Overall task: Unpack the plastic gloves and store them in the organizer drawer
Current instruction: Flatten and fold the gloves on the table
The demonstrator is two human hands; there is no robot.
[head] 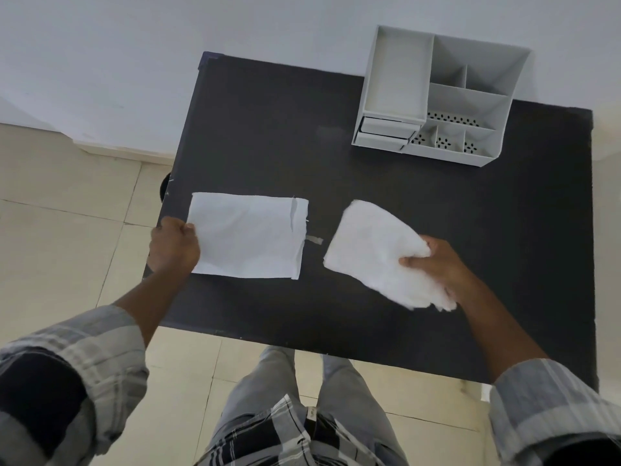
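Dark desk [369,183]: left hand [174,245] pinches the emptied packet [248,235] aside, right hand [437,264] fingers clamp the gloves [373,250], ready for the organizer [437,95] drawers [386,131].

- No legible txt anywhere.
- Small tag on shirt hem [311,414], well below the table [403,213]: lettering too tiny/blurred to read.
- Organizer [437,95] on table: no label or nos. visible.

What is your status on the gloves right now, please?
Left hand gripping empty packet at its edge. Right hand holding glove stack, out of the packet. Organizer at far right, drawers shut; path clear.
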